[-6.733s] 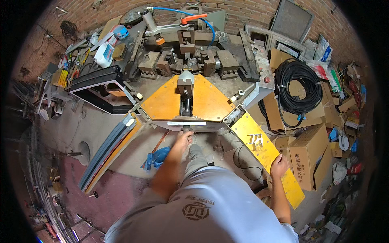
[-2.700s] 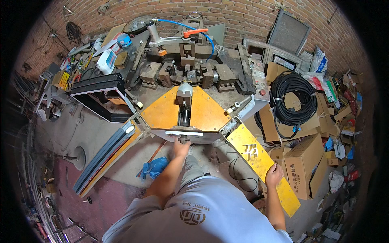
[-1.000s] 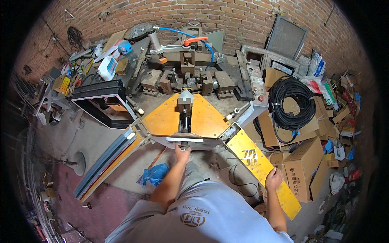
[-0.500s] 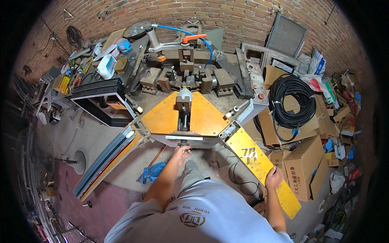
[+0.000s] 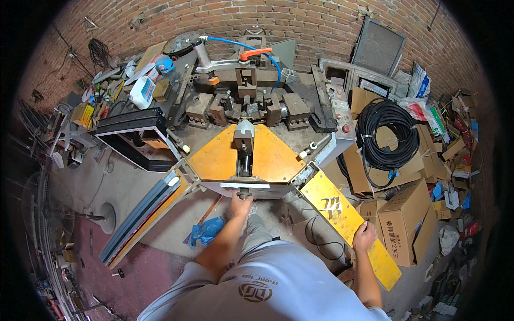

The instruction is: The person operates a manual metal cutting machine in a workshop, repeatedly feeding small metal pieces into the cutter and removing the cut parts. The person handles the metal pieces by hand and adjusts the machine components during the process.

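Note:
In front of me stands a metal corner-crimping machine with an orange-yellow top plate [image 5: 276, 152]. At its front centre my left hand [image 5: 242, 205] is closed around a dark adjusting knob [image 5: 244, 192], its fingers partly hidden. The knob lines up with a threaded shaft [image 5: 245, 166] and a pointed steel block [image 5: 244, 134] in the slot above. To the right, my right hand [image 5: 365, 236] curls over the edge of a yellow support arm [image 5: 383, 262]. Several small angular metal pieces [image 5: 331, 206] lie on that arm, farther up from the hand.
Long grey profiles [image 5: 142, 219] lie on the left support arm, beside a black rectangular frame [image 5: 131, 115]. Coiled black cable [image 5: 388, 134] and cardboard boxes [image 5: 401, 219] stand at right. An orange-handled lever [image 5: 256, 54] sits at the back. A blue plastic bag [image 5: 206, 231] is on the floor.
My left hand has turned at the knob, its back now more toward me and the fingers less visible. My right hand keeps its place on the yellow arm. The view has shifted slightly.

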A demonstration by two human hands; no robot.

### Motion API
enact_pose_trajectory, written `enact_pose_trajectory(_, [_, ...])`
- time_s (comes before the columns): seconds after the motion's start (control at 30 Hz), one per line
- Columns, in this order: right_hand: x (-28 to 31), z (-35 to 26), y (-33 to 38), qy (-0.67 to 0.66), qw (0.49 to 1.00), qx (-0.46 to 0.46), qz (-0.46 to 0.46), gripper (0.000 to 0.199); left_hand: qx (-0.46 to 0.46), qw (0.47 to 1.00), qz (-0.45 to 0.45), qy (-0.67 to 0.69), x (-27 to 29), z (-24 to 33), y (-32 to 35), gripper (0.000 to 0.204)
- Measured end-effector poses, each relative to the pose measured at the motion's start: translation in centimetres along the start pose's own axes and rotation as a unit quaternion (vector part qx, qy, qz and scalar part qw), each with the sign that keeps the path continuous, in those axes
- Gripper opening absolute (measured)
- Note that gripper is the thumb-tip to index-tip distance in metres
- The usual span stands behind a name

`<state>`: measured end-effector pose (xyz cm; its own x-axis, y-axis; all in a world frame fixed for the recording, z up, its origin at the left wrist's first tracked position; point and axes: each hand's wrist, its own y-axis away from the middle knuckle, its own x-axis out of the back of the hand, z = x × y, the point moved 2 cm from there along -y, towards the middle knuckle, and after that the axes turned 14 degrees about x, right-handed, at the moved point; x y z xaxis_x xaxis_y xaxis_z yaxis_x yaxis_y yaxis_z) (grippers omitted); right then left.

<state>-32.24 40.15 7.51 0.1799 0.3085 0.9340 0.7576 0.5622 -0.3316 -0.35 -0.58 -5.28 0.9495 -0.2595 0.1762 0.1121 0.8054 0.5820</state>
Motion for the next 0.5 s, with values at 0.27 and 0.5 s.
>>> enact_pose_trajectory(0.27, [0.3,-0.3,0.0,0.012,1.000,0.000,-0.008,0.027,0.185,0.925,-0.249,0.219,0.5,-1.2,-1.1,0.043])
enact_pose_trajectory(0.5, [0.4,-0.4,-0.1,0.009,1.000,0.001,-0.012,0.027,-0.098,0.959,0.158,-0.214,-0.2,-0.2,0.1,0.037])
